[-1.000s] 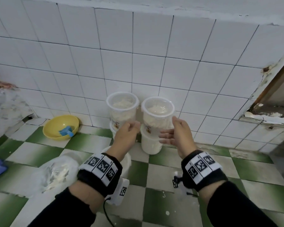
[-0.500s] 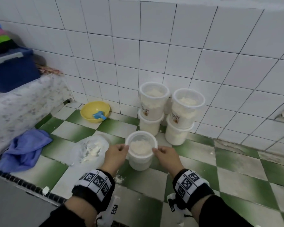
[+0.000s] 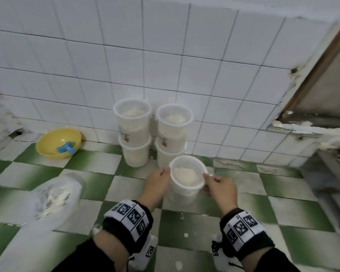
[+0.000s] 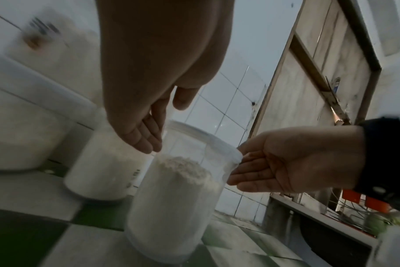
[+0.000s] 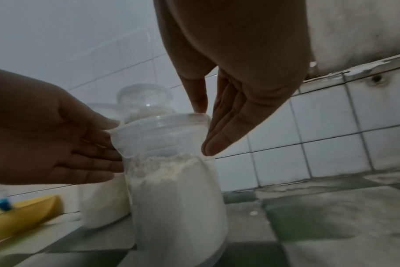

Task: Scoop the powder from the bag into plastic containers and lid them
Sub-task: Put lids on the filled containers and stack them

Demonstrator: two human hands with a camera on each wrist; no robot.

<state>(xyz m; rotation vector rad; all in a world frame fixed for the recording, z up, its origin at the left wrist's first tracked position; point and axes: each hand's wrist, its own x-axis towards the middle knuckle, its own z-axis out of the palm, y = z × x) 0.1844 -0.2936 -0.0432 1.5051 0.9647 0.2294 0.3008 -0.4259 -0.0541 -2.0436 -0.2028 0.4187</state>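
- Fingers point(image 5: 219, 131) of both hands lie straight against the lidded tub point(image 3: 186, 178) rim, pressing, not curled
- Uneven squeeze could slip it, spilling powder point(image 4: 183, 173)

Lidded clear container point(image 4: 174, 189), roughly two-thirds full of white powder point(image 4: 178, 173), is seen at centre-bottom of frame on green-and-white floor tiles point(image 4: 34, 240). Left hand point(image 4: 153, 75) is seen from top centre, straight fingers point(image 4: 144, 139) at the container's left upper wall. Right hand point(image 4: 283, 160) enters from right edge, palm open, fingertips against the lid rim. More filled containers point(image 4: 98, 171) are blurred at left. Wooden door point(image 4: 308, 86) is at upper right.
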